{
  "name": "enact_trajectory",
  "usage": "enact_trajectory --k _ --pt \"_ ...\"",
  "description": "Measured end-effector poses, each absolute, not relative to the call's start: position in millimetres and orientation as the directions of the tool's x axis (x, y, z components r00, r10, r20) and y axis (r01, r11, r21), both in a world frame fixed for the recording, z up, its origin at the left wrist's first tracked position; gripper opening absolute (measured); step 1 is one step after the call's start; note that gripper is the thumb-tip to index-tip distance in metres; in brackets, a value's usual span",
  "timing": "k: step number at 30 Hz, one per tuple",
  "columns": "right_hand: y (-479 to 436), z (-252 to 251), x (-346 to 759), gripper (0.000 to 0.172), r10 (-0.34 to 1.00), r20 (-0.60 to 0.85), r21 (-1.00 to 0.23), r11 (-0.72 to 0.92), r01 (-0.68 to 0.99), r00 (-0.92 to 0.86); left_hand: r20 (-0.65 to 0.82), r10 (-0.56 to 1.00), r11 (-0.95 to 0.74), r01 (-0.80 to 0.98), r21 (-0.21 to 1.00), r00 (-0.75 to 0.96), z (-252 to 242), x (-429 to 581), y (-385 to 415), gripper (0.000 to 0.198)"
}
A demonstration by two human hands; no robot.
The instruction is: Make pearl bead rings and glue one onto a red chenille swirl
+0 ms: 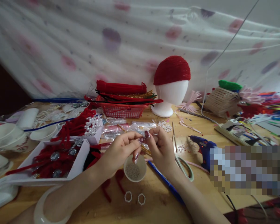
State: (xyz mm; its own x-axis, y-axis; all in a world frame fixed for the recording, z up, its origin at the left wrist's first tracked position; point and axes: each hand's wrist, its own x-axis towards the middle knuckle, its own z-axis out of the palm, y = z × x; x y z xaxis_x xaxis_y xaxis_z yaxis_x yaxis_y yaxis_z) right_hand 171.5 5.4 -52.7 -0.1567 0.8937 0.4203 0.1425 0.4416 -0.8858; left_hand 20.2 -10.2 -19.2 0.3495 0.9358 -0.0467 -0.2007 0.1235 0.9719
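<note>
The readiest room is along the near wooden table (114,210), around two pearl-bead rings (128,201). Left hand (117,153) and right hand (162,153) meet, pinched narrow, over a bead cup (142,169); between the fingertips, I can't tell. Scissors (190,174), a blue rod (165,181) and a white box (79,158) hem them in.

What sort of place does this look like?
Probably a craft workspace: there's a blue glue gun and a red basket piled with fuzzy stems on a wooden table.

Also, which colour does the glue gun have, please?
The glue gun is blue; the head view shows it.
</note>
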Motion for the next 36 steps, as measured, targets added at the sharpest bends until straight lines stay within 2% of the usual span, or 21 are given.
enact_trajectory --k 5,12,17,23,29,33,36 --pt "4.5 -53.7 170.5 0.02 0.88 0.449 -0.867 0.471 0.163 -0.154 -0.071 0.939 0.162 -0.252 0.954 0.337 -18.3 22.9 -10.1 0.013" --pt "2.0 -52.1 169.0 0.016 0.867 0.474 -0.854 0.495 0.159 -0.152 -0.051 0.949 0.129 -0.234 0.964 0.312 -19.7 24.5 -10.7 0.016" --pt "2.0 -51.2 169.8 0.021 0.894 0.384 -0.92 0.391 -0.017 -0.23 -0.033 0.955 0.093 -0.195 0.976 0.294 -21.8 24.1 -9.4 0.016" --pt "4.2 -45.7 172.4 0.022 0.887 0.374 -0.927 0.359 -0.104 -0.271 0.046 0.941 0.007 -0.156 0.988 0.334 -26.4 21.4 -6.5 0.015" --pt "4.6 -40.3 178.1 0.025 0.867 0.377 -0.912 0.409 0.033 -0.326 0.164 0.919 -0.158 -0.045 0.986 0.36 -24.6 18.3 -4.1 0.016" --pt "5.6 -39.4 180.6 0.028 0.862 0.384 -0.886 0.445 0.132 -0.333 0.177 0.89 -0.158 -0.08 0.984 0.42 -26.2 18.5 -3.2 0.018" --pt "6.5 -37.7 181.2 0.029 0.836 0.446 -0.828 0.521 0.207 -0.32 0.165 0.907 -0.156 -0.057 0.986 0.387 -27.3 17.8 -2.3 0.016"
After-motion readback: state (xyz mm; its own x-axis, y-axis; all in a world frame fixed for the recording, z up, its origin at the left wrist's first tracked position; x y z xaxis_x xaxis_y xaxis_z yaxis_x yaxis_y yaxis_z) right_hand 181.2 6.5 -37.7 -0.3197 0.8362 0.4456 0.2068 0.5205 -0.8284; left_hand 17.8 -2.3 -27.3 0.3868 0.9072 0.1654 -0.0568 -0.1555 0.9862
